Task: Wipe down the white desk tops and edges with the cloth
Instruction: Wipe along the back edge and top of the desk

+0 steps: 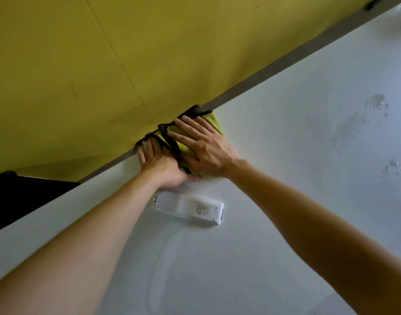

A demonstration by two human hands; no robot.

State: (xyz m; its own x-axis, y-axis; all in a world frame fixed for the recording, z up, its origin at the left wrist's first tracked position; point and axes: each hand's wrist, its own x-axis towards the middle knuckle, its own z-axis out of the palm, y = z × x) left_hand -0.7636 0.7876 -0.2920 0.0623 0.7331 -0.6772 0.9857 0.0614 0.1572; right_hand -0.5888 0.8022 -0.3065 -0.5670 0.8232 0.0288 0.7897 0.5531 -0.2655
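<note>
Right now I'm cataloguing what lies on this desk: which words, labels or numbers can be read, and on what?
The label on the back of the white remote: several printed lines, too small and blurred to read.
On the cloth, desk top and yellow panel: no text visible.

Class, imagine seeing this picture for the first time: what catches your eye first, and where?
The left hand and right hand press a green cloth at the far edge of the white desk, below the yellow wall. A white remote lies just nearer, and water droplets sit at right.
</note>
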